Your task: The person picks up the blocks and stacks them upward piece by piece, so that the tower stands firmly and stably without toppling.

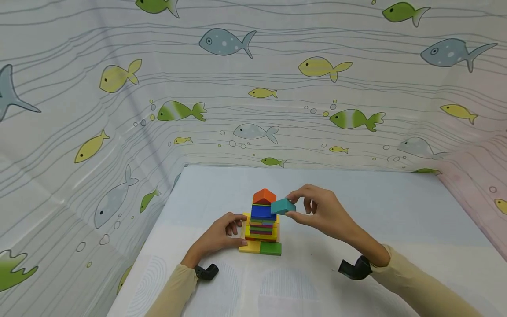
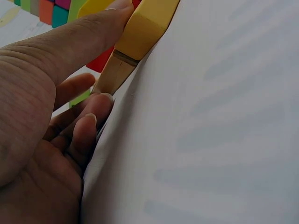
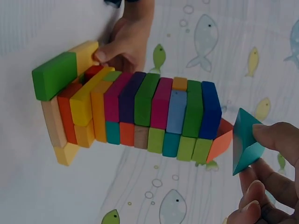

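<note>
In my right hand, thumb and fingertips pinch a teal triangular block just right of the tower's upper part. The right wrist view shows that teal block close beside an orange triangular block, which sits on top of the block tower. Many colours of wooden bricks make up this tower, with a blue brick under the top. Low at its left side is my left hand; the thumb touches a yellow block of the base, and its other fingers curve loosely beside a bare wood block.
A green block lies next to the yellow one at the front of the base. The white table meets a fish-patterned cloth wall behind and at both sides. Black wrist devices are worn on both arms.
</note>
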A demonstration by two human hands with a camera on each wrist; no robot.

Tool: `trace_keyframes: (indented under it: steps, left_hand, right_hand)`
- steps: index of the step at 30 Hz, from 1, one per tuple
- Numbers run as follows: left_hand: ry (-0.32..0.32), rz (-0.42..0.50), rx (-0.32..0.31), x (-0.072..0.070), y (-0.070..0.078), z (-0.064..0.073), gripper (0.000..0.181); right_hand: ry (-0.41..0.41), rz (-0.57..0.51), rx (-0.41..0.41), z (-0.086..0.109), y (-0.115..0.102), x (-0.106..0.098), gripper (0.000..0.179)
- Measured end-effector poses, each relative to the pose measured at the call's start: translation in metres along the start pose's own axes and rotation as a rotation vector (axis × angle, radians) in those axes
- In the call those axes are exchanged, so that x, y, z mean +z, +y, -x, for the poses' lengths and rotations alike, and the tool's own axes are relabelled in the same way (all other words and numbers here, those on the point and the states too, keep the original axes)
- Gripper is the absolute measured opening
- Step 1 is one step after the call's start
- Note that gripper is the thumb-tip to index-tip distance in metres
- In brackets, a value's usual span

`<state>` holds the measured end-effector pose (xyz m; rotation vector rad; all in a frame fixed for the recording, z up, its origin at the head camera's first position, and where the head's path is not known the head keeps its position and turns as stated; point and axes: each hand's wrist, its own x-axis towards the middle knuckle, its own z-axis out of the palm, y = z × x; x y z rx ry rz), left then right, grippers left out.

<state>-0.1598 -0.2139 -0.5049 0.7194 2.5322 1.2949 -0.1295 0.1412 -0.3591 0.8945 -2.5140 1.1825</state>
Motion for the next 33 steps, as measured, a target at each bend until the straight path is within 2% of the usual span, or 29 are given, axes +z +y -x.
trace_keyframes:
  steps: [8,17,28,33]
  left_hand:
    - [-0.007,-0.017,-0.002,-0.001,0.003,0.000,0.069]
    - [0.001,-0.005,0.004,0.001,0.001,0.000,0.066]
    - [-0.001,-0.005,-0.010,0.001,0.003,-0.001,0.066]
    - [-0.002,-0.009,-0.010,0.001,0.003,-0.003,0.066]
  right_hand:
    - [-0.021,-0.012,-0.024,-0.009,-0.012,0.018,0.033]
    - [-0.001,-0.015,-0.063,-0.014,-0.017,0.034,0.034]
    - [0.034,-0.019,-0.082,-0.015,-0.014,0.040,0.035]
    - [0.066,-0.044,-0.117,-0.015,-0.011,0.038,0.032]
